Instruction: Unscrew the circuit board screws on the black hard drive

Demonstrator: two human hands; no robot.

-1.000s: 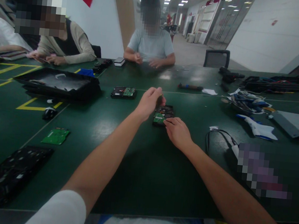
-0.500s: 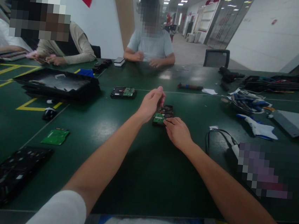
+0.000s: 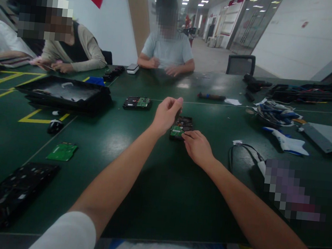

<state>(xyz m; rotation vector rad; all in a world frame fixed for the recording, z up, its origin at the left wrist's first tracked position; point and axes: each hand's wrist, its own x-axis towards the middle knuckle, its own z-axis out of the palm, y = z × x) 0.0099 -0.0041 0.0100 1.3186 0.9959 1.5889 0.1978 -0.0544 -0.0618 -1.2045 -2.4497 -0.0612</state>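
Note:
A small hard drive (image 3: pixel 185 123) with a green circuit board (image 3: pixel 177 131) on its near part lies flat on the table ahead of me. My right hand (image 3: pixel 197 145) grips the drive's near right side with fingers drawn together. Just above its left edge, my left hand (image 3: pixel 167 115) is closed, thumb on top; whatever is inside those fingers is hidden from me. Another hard drive (image 3: pixel 137 102), also with a green board, rests to the left of that hand.
Black trays (image 3: pixel 66 91), a loose green board (image 3: pixel 62 151) and a dark panel (image 3: pixel 12 192) lie left on the green table (image 3: pixel 147 201). To the right are a cable bundle (image 3: pixel 275 112), a glove (image 3: pixel 287 142) and a grey metal box (image 3: pixel 329 137). Co-workers sit opposite and left.
My left hand has turned slightly at the wrist, its fingers and thumb shifting a little. The right hand and the hard drive stay where they were.

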